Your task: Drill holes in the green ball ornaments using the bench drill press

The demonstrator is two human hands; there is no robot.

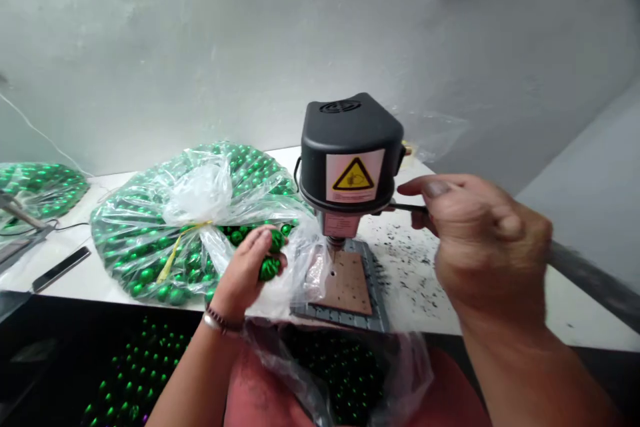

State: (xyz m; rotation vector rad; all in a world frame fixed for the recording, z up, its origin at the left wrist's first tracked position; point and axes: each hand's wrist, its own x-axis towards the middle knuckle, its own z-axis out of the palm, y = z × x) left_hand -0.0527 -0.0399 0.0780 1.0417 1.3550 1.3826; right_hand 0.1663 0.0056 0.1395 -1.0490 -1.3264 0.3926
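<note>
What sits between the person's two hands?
The black-topped machine and some clear plastic, as the head view shows; the left hand holds green balls, the right hand is at the machine's lever.

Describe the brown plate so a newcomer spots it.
Find the black machine with the yellow warning triangle. Below, on its grey base, lies the brown plate, set apart from the grey around it by colour and dark specks.

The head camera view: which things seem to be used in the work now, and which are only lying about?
In use, it seems:
green balls, in the left hand
black machine
black lever, touched by the right hand

Lying about, it seems:
dark phone-like slab
large tied bag
far-left bag
dark bits beside the machine
</note>
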